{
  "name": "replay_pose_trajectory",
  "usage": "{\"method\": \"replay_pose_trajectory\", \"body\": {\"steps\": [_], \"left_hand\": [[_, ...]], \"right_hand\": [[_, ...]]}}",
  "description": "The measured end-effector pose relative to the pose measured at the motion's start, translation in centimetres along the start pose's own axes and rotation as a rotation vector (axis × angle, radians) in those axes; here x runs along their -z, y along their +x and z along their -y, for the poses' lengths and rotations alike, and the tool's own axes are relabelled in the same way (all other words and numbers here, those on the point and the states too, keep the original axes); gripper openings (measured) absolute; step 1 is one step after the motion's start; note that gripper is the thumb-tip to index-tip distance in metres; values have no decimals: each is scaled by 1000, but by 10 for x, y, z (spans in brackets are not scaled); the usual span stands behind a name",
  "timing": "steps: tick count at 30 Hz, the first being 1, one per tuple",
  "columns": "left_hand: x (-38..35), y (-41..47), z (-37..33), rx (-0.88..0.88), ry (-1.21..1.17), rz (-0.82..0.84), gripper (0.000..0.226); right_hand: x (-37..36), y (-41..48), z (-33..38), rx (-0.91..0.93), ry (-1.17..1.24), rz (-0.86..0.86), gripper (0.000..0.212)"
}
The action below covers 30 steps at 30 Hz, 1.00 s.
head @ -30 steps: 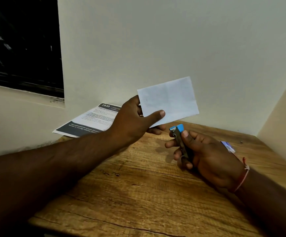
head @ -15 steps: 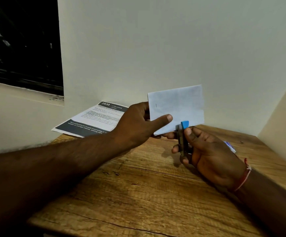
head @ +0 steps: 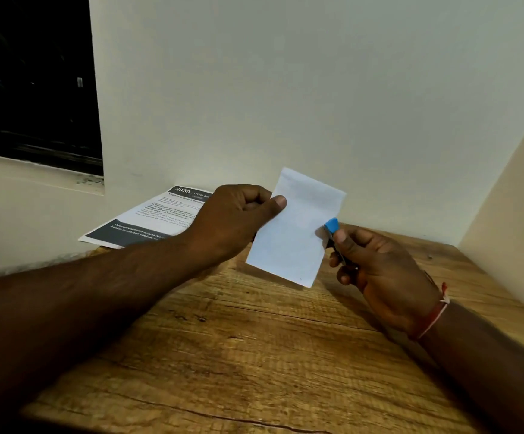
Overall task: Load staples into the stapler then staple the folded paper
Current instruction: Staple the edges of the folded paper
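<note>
White folded paper (head: pixel 295 233), blue-tipped stapler (head: pixel 332 226), brown wood-grain table (head: pixel 238 355)

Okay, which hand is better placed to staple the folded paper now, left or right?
Right, probably. The right hand grips the blue-tipped stapler, its tip at the right edge of the folded paper; the left hand just pinches that paper.

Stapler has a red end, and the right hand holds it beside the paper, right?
No. The head view shows the stapler has a blue end, not red. The right hand does hold it beside the paper.
</note>
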State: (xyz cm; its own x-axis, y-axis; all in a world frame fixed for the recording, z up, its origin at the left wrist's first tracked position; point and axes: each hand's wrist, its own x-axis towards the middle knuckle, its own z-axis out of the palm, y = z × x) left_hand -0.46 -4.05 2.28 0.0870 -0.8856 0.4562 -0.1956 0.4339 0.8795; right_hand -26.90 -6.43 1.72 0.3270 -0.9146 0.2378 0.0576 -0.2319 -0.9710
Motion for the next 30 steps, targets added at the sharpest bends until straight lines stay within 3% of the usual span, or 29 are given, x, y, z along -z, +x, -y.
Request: {"method": "replay_pose_trajectory", "body": {"steps": [8,17,21,28,30], "left_hand": [[7,3,2,-156,294,98,51],[11,5,-9,-369,435,69,32],[10,5,-7,-383,448,56,31],[11,7,1,-342,413,61,38],[11,7,2,-326,403,55,41]], "right_hand": [[8,-2,5,152,-285,-37,23],[14,-7,24,425,-621,-180,29],[13,-9,26,485,-624,-186,37],[13,-5,25,490,-613,-220,18],[11,-6,25,499,-600,-216,22]]}}
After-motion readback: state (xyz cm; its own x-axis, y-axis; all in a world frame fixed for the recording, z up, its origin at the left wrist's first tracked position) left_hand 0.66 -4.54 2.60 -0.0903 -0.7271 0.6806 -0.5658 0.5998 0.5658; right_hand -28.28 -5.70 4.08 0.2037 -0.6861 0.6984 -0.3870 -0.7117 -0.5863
